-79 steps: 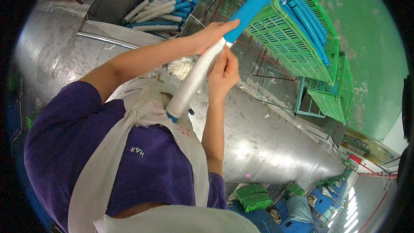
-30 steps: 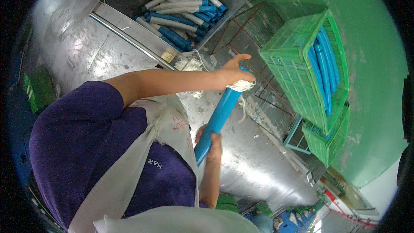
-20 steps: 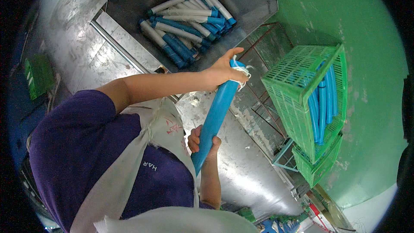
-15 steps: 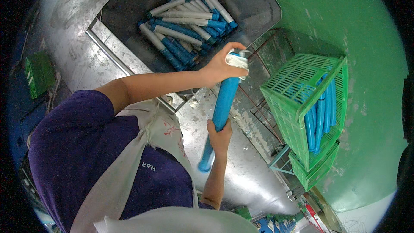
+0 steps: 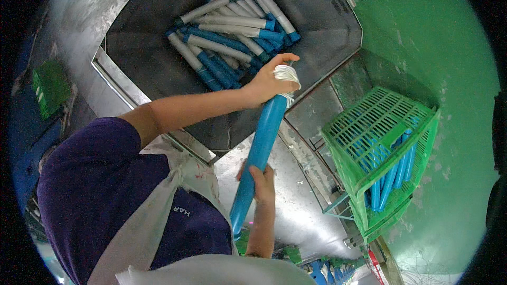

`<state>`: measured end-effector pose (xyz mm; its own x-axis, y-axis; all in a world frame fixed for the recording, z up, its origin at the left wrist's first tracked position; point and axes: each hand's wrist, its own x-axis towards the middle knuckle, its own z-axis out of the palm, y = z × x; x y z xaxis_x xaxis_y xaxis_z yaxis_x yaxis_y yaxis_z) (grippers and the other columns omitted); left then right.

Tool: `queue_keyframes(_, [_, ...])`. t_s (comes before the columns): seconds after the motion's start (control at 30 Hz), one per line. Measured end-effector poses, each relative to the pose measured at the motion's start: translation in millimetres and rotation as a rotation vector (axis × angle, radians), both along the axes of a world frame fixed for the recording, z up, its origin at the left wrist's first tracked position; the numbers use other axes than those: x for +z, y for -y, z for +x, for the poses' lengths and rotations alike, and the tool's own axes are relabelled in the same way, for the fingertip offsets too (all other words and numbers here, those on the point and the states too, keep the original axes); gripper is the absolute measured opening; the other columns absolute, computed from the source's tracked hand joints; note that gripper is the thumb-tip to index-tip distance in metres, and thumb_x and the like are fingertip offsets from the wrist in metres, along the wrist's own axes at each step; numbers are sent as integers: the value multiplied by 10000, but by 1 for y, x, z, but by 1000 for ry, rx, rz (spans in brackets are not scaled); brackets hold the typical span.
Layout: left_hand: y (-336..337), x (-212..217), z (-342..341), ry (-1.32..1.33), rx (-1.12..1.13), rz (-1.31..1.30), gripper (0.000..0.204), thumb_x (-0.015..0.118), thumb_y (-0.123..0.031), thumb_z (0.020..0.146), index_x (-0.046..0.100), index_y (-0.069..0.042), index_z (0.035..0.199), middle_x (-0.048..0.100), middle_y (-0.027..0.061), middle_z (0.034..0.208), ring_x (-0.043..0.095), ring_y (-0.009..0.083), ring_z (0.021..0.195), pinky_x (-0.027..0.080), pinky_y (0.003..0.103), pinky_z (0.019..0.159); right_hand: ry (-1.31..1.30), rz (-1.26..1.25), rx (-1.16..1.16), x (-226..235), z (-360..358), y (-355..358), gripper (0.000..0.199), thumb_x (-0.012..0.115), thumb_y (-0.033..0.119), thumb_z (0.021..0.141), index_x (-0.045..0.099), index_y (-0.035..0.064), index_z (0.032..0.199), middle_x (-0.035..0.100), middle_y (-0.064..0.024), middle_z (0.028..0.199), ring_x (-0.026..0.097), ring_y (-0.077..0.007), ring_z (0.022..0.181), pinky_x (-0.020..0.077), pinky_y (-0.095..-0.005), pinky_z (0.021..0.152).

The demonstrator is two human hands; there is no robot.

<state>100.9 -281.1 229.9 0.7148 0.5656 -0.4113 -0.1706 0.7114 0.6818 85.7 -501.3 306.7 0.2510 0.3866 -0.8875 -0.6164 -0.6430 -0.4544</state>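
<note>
A long bare blue tube (image 5: pixel 261 142) is held slanted in front of my apron. My left hand (image 5: pixel 269 82) grips its upper end, where a small tuft of white thread (image 5: pixel 287 74) clings. My right hand (image 5: pixel 262 182) clasps the tube's lower half. The upper end sits over the near edge of a dark metal bin (image 5: pixel 327 31). Inside the bin lie several tubes (image 5: pixel 232 37), some bare blue, some wound white.
A green plastic crate (image 5: pixel 369 126) holding several bare blue tubes (image 5: pixel 391 174) stands at the right on a stacked crate, beside a green floor. A shiny metal surface (image 5: pixel 296 206) runs under my hands. A small green box (image 5: pixel 50 87) sits at the far left.
The tube was wrapped in white at first and is now bare blue. My left hand has moved to its top end, and the tube's top has come over the bin's edge.
</note>
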Motion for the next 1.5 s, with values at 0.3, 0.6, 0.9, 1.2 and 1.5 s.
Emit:
queue_keyframes(0.3, [-21, -24, 2, -14, -139, -157, 482, 723, -51, 716, 537, -55, 1161, 600, 65, 873, 612, 164, 790, 522, 305, 662, -232, 72, -58, 1, 20, -18, 310, 652, 280, 769, 568, 4, 884, 598, -102, 727, 596, -212, 605, 478, -334, 554])
queue_keyframes(0.6, [-81, -137, 25, -483, 29, -10, 359, 629, -388, 850, 632, -35, 914, 635, 48, 754, 588, 148, 643, 473, 324, 545, 1445, -596, 1061, 75, 97, 11, 466, 771, 205, 629, 531, 9, 977, 564, -183, 857, 594, -361, 784, 486, -439, 668])
queue_keyframes(0.9, [-189, -347, 114, -578, -652, 1634, 405, 643, -324, 754, 579, -50, 1046, 553, 181, 973, 554, 355, 929, 465, 447, 798, 2178, -1370, 1383, 219, 252, 53, 675, 690, 379, 792, 419, -94, 1189, 534, -223, 1033, 565, -387, 869, 475, -488, 724])
queue_keyframes(1.2, [-145, -407, 216, -763, -1173, 1956, 521, 690, -293, 736, 533, -205, 1224, 530, 49, 1180, 485, 251, 1109, 426, 412, 836, 2029, -875, 1284, 81, 95, 83, 459, 634, 263, 840, 457, -66, 1106, 532, -256, 1075, 582, -312, 896, 498, -487, 735])
queue_keyframes(1.5, [-211, -321, 174, -249, -779, 1818, 684, 788, -149, 599, 492, -92, 1212, 519, 155, 1186, 523, 341, 1064, 454, 429, 899, 1374, -250, -103, 3, -2, 108, 387, 570, 32, 770, 462, -38, 1135, 587, -126, 796, 568, -212, 672, 471, -335, 580])
